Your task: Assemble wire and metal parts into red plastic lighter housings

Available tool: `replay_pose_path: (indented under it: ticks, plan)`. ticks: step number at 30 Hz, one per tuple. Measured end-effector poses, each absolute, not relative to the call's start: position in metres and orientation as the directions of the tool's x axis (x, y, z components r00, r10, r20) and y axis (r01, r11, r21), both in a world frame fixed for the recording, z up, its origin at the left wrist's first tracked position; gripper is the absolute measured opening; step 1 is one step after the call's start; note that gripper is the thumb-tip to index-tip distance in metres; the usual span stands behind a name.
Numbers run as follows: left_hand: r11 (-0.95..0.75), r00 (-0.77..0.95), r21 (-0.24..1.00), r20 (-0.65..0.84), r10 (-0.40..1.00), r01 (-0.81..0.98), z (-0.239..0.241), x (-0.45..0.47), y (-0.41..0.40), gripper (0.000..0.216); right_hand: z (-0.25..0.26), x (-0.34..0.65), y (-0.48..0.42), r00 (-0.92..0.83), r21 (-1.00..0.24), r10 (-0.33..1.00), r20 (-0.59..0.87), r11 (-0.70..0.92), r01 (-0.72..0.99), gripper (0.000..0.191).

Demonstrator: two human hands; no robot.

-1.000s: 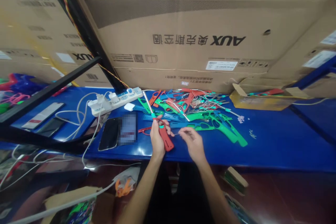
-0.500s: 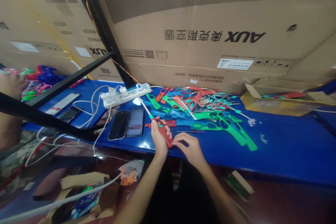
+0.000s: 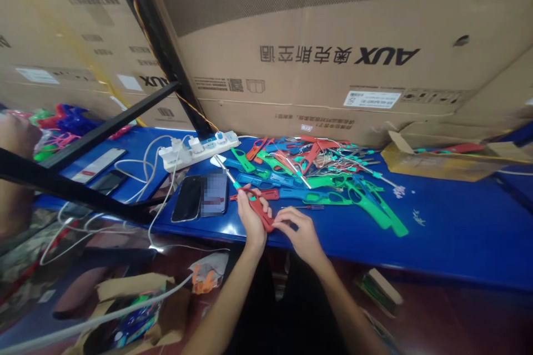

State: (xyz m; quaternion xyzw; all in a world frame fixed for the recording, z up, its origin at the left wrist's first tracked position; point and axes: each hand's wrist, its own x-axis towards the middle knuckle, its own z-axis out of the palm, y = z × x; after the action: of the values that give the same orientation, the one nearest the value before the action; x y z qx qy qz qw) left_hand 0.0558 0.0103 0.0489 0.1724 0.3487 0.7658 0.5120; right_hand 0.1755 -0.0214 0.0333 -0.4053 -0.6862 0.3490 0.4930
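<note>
My left hand (image 3: pixel 251 217) is wrapped around a red lighter (image 3: pixel 261 212), the long-necked kind. Its metal tube points up and away to the left, with a teal collar at the base. At the near end of the red handle is my right hand (image 3: pixel 300 231), thumb and forefinger pinched together; whether something small sits between them is hidden. Just beyond the hands lie a screwdriver (image 3: pixel 308 207), a red handle shell (image 3: pixel 270 194) and a blue handle shell (image 3: pixel 292 194). Green shells (image 3: pixel 377 208) lie to the right.
Behind, a heap of coloured shells and metal tubes (image 3: pixel 333 158) covers the blue table (image 3: pixel 453 233). Phones (image 3: pixel 187 198) and a power strip (image 3: pixel 200 151) with cables are left of my hands. A black metal frame (image 3: pixel 79 188) crosses there, near another person's arm (image 3: pixel 16 177). An open carton (image 3: pixel 449 166) stands right.
The red lighter and both hands stay almost where they were. The view has shifted slightly, and the lighter's tube leans a little further left.
</note>
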Motion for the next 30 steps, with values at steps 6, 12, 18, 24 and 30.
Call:
replay_pose_path:
  ticks: [6, 12, 18, 24, 30]
  plan:
    - [-0.218, -0.406, 0.713, -0.103, 0.908, -0.667, 0.049, 0.055, 0.01, 0.036, 0.033, 0.175, -0.023, -0.214, -0.809, 0.854, 0.474, 0.519, 0.276, 0.013]
    - [-0.246, -0.433, 0.704, -0.096, 0.896, -0.666, 0.048, 0.052, 0.01, 0.035, 0.03, 0.173, -0.028, -0.243, -0.746, 0.819, 0.52, 0.574, 0.339, 0.012]
    - [-0.287, -0.458, 0.688, -0.075, 0.886, -0.667, 0.048, 0.052, 0.009, 0.037, 0.026, 0.17, -0.031, -0.251, -0.7, 0.81, 0.53, 0.585, 0.41, 0.021]
    - [-0.237, -0.419, 0.751, -0.058, 0.906, -0.617, 0.044, 0.051, 0.009, 0.037, 0.024, 0.179, -0.036, -0.168, -0.702, 0.818, 0.551, 0.563, 0.437, 0.02]
    - [0.184, -0.072, 0.908, -0.227, 0.971, -0.377, 0.042, 0.028, -0.027, 0.055, 0.025, 0.238, -0.063, -0.226, -0.685, 0.855, 0.468, 0.512, 0.518, 0.02]
